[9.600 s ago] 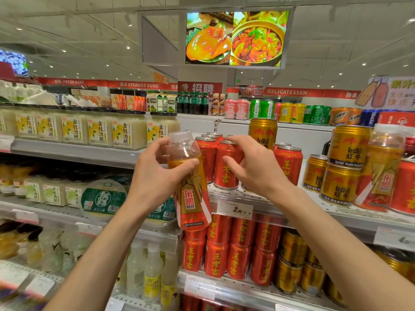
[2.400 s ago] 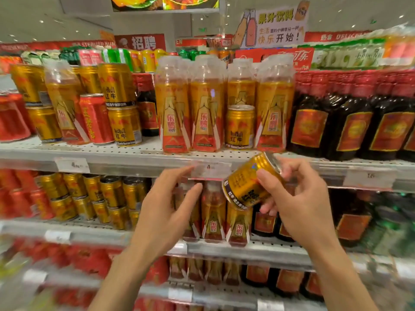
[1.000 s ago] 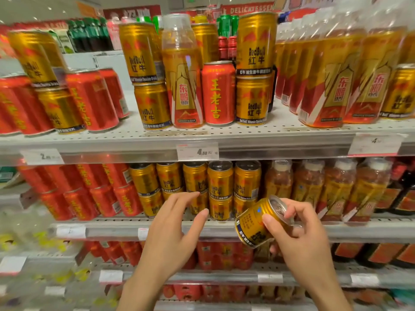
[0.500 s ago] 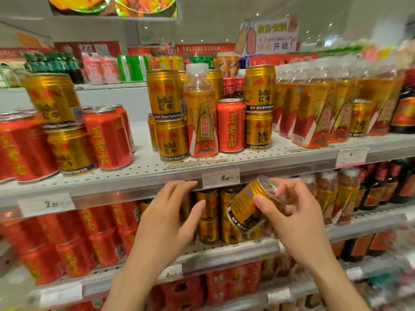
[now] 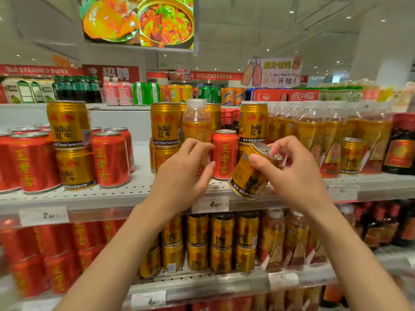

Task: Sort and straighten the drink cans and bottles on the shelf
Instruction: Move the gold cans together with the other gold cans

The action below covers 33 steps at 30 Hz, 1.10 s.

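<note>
Gold can (image 5: 249, 176): tilted, gripped by right hand (image 5: 292, 173) fingers near its top, now raised before the upper shelf (image 5: 112, 194) edge, higher than half a second ago; left hand (image 5: 182, 178) loosely spread, empty, now covering the bottle (image 5: 196, 122) label. Lower rows blurred; price tags unreadable.

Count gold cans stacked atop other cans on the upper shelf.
3 visible: left can among red cans, middle can beside the bottle, right can above the held can. Others may hide behind.
</note>
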Tool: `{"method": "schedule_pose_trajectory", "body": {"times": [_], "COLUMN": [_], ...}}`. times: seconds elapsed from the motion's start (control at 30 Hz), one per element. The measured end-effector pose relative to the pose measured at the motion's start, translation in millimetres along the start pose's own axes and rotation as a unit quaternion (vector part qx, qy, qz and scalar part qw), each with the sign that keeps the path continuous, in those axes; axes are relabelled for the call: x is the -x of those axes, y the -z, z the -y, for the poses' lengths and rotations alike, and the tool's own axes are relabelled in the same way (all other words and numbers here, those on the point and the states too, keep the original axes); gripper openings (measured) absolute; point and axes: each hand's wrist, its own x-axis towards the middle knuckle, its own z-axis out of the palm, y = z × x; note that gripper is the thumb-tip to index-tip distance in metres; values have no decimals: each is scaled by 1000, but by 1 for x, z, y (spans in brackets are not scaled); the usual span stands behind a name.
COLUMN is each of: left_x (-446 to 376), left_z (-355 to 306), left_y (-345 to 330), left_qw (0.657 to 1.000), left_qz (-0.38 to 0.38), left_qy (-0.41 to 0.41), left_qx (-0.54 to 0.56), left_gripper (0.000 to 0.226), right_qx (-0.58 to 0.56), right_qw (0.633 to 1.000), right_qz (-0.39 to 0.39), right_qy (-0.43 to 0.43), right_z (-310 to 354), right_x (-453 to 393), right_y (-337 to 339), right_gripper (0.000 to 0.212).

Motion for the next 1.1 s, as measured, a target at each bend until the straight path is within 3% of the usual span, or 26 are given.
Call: {"method": "schedule_pose_trajectory", "body": {"times": [0.33, 0.57, 0.9, 0.97, 1.1], "left_x": [-59, -57, -60, -60, -60], "left_z": [-12, -15, -13, -10, -9], "left_y": [-25, -23, -16, -17, -20], "left_qw": [994, 997, 996, 996, 995], "left_qz": [24, 25, 79, 80, 74], "left_qy": [8, 26, 22, 31, 41], "left_qx": [-110, -63, -18, 20, 49], "left_gripper": [51, 37, 42, 47, 85], "right_qx": [29, 21, 20, 13, 23], "right_qw": [999, 999, 999, 1000, 999], "right_qz": [38, 32, 24, 25, 20], "right_qy": [16, 9, 15, 13, 15], "right_z": [-21, -26, -29, -30, -35], "right_x": [-30, -33, -38, -38, -38], "right_y": [11, 11, 15, 17, 21], "right_gripper": [35, 34, 34, 34, 34]}}
